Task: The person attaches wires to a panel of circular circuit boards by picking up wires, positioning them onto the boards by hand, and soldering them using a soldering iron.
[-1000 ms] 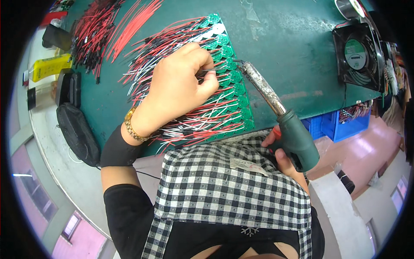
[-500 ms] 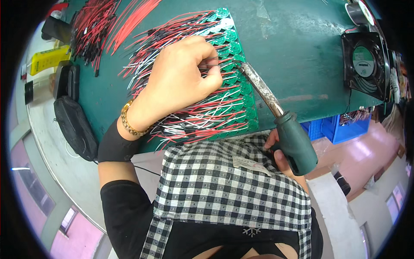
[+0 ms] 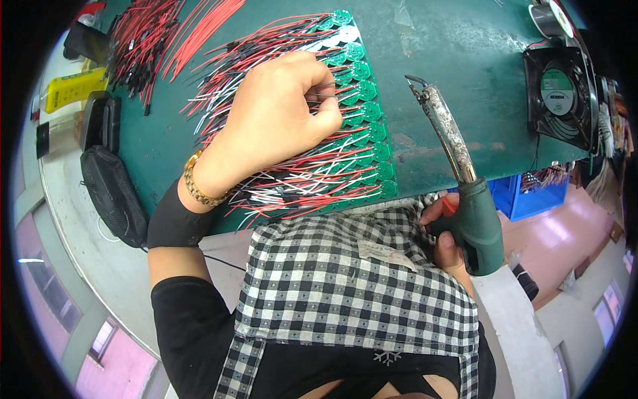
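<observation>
My left hand (image 3: 282,110) is closed in a pinch over the middle of a panel of round green circuit boards (image 3: 373,131). Thin wire ends show at its fingertips, reaching toward one of the boards. Red, black and white wires (image 3: 292,178) spread leftward from the panel, partly hidden under this hand. At the table's near edge, my right hand (image 3: 447,243) is wrapped round the dark green handle of a soldering iron (image 3: 483,229). The iron points up and left, its dark bent tip off the panel's right side.
A bundle of red and black wires (image 3: 143,50) lies at the far left, beside loose red wires (image 3: 205,33). On the right stand a black fan (image 3: 560,96) and a solder spool (image 3: 551,18). A blue bin (image 3: 531,196) sits below the table edge. A black pouch (image 3: 114,196) rests at left.
The soldering iron has swung right and away from the boards, lifting its tip off the wire ends. My left hand has barely moved.
</observation>
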The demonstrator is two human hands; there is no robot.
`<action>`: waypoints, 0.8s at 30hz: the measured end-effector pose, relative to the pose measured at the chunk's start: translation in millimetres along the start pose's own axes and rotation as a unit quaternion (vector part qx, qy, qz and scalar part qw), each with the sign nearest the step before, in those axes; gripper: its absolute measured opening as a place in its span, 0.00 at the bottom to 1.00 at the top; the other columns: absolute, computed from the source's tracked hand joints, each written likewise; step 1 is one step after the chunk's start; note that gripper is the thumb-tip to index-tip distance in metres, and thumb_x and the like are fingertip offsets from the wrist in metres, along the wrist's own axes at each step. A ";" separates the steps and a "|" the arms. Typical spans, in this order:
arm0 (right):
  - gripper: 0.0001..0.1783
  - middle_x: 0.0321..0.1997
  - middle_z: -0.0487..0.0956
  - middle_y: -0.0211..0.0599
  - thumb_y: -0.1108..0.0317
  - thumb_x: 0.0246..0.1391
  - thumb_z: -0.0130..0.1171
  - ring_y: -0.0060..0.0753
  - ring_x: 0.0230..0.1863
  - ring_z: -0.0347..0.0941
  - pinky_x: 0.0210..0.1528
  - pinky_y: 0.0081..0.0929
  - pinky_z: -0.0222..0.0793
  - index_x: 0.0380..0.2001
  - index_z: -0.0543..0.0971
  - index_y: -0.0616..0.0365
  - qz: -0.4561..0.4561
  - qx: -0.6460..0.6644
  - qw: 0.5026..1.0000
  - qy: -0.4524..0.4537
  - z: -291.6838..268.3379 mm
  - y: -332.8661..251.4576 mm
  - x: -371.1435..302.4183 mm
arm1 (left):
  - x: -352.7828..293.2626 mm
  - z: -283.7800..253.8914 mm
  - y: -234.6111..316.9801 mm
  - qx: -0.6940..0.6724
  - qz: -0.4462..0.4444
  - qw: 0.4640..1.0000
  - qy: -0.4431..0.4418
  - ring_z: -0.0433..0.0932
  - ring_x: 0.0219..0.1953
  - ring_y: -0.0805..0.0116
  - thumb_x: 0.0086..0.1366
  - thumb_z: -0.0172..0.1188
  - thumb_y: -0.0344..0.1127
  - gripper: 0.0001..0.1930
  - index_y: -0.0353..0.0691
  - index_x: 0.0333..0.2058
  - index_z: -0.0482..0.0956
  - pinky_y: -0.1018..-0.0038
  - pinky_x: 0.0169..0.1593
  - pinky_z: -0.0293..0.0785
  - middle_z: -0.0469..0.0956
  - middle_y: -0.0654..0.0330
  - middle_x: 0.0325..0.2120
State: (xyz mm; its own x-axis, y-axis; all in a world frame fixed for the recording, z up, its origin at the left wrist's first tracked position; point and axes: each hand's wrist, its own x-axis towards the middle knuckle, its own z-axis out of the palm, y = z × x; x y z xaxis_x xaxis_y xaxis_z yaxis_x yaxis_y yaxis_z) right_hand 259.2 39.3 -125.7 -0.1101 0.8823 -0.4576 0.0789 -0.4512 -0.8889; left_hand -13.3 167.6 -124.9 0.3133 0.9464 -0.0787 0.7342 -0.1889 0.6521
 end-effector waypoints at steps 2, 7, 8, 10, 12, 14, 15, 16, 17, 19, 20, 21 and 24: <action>0.34 0.31 0.74 0.30 0.39 0.48 0.59 0.24 0.32 0.69 0.35 0.24 0.63 0.45 0.72 0.58 0.006 0.005 1.000 0.004 -2.5 3.3 -2.0 | 0.8 1.0 -2.0 -0.013 0.008 1.000 -0.002 0.71 0.20 0.71 0.46 0.60 0.25 0.04 0.34 0.22 0.73 0.77 0.25 0.68 0.71 0.60 0.19; 0.36 0.31 0.74 0.31 0.39 0.47 0.60 0.25 0.32 0.69 0.35 0.25 0.63 0.47 0.71 0.59 0.003 0.005 1.000 -0.014 -7.4 4.6 -2.1 | 2.9 2.0 -1.7 -0.004 0.015 1.000 0.004 0.71 0.20 0.70 0.46 0.60 0.25 0.04 0.34 0.22 0.73 0.77 0.25 0.69 0.71 0.59 0.19; 0.36 0.31 0.74 0.31 0.39 0.47 0.60 0.25 0.32 0.69 0.35 0.25 0.63 0.47 0.71 0.59 0.002 0.005 1.000 -0.014 -7.7 2.7 -0.9 | 3.3 1.9 -1.4 -0.002 0.013 1.000 0.004 0.72 0.20 0.70 0.46 0.60 0.25 0.04 0.34 0.22 0.73 0.76 0.25 0.69 0.72 0.59 0.19; 0.34 0.29 0.75 0.31 0.38 0.47 0.60 0.25 0.31 0.70 0.34 0.25 0.64 0.43 0.73 0.60 -0.001 -0.018 1.000 -0.015 -7.8 -2.0 1.7 | 3.4 0.6 -1.5 0.001 0.017 1.000 0.005 0.71 0.20 0.69 0.46 0.60 0.25 0.04 0.34 0.22 0.73 0.76 0.25 0.69 0.72 0.59 0.19; 0.33 0.28 0.75 0.31 0.39 0.47 0.60 0.25 0.30 0.70 0.34 0.25 0.64 0.39 0.74 0.60 0.001 -0.035 0.999 -0.019 -10.3 -2.2 0.8 | 2.9 0.3 -1.8 0.000 0.005 1.000 0.001 0.72 0.20 0.69 0.46 0.60 0.25 0.04 0.34 0.22 0.73 0.76 0.25 0.69 0.72 0.59 0.19; 0.31 0.27 0.75 0.32 0.39 0.46 0.60 0.26 0.29 0.70 0.33 0.26 0.64 0.36 0.75 0.60 0.003 -0.051 0.998 -0.023 -13.4 0.3 0.1 | 2.5 -0.7 -1.3 0.003 0.007 1.000 0.002 0.72 0.20 0.69 0.46 0.60 0.25 0.04 0.34 0.22 0.73 0.76 0.25 0.69 0.72 0.59 0.19; 0.30 0.26 0.75 0.32 0.40 0.46 0.60 0.27 0.29 0.70 0.32 0.26 0.65 0.34 0.75 0.59 -0.011 -0.048 0.998 -0.028 -14.8 3.6 0.1 | 2.7 -1.0 -1.1 0.005 0.008 1.000 0.002 0.72 0.20 0.69 0.46 0.60 0.25 0.04 0.34 0.22 0.73 0.76 0.25 0.69 0.72 0.58 0.20; 0.29 0.26 0.75 0.33 0.40 0.46 0.60 0.29 0.28 0.71 0.32 0.27 0.65 0.31 0.76 0.59 -0.025 -0.045 0.998 -0.034 -16.1 5.6 0.2 | 2.7 -0.6 -1.4 0.005 0.009 1.000 0.002 0.72 0.20 0.69 0.46 0.60 0.25 0.04 0.34 0.22 0.73 0.76 0.25 0.69 0.72 0.58 0.20; 0.29 0.26 0.75 0.33 0.40 0.46 0.60 0.29 0.28 0.71 0.32 0.27 0.65 0.31 0.76 0.59 -0.026 -0.046 0.998 -0.033 -17.2 5.7 0.2 | 2.5 0.4 -2.0 0.009 0.014 1.000 0.007 0.72 0.20 0.69 0.47 0.60 0.25 0.04 0.34 0.23 0.73 0.76 0.25 0.69 0.71 0.59 0.20; 0.27 0.25 0.75 0.34 0.43 0.47 0.60 0.31 0.27 0.71 0.31 0.27 0.65 0.31 0.75 0.60 -0.022 -0.055 0.997 -0.059 -19.7 6.6 1.3 | 3.2 2.3 -3.1 0.013 0.019 1.000 0.012 0.71 0.20 0.70 0.47 0.60 0.24 0.04 0.34 0.23 0.73 0.77 0.25 0.69 0.71 0.59 0.20; 0.27 0.25 0.75 0.34 0.43 0.47 0.60 0.31 0.27 0.71 0.31 0.27 0.65 0.31 0.75 0.60 -0.023 -0.054 0.997 -0.058 -21.4 9.7 0.7 | 4.0 3.3 -3.4 0.004 0.017 1.000 0.019 0.71 0.20 0.70 0.48 0.60 0.24 0.04 0.34 0.23 0.73 0.77 0.25 0.68 0.71 0.60 0.21; 0.30 0.28 0.74 0.36 0.44 0.47 0.61 0.31 0.29 0.71 0.33 0.27 0.65 0.44 0.71 0.57 -0.023 -0.032 0.996 -0.076 -22.8 14.3 -1.8 | 4.1 4.0 -3.0 -0.006 0.016 1.000 0.025 0.71 0.20 0.71 0.48 0.60 0.24 0.05 0.35 0.23 0.73 0.77 0.25 0.68 0.71 0.60 0.21; 0.29 0.27 0.74 0.37 0.45 0.48 0.61 0.31 0.29 0.71 0.33 0.27 0.65 0.43 0.71 0.58 -0.015 -0.015 0.996 -0.081 -15.9 4.8 1.2 | 5.5 3.5 1.1 -0.020 0.030 0.999 0.033 0.71 0.21 0.73 0.48 0.60 0.23 0.04 0.36 0.23 0.73 0.78 0.24 0.68 0.70 0.61 0.22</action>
State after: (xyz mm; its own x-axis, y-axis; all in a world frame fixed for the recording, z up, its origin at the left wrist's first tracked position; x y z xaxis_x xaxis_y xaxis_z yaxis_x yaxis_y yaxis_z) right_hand 275.3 40.4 -130.2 -0.2713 0.8607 -0.4309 0.1025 -0.4193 -0.9020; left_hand -8.7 171.7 -127.2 0.3149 0.9490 0.0116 0.6897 -0.2372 0.6842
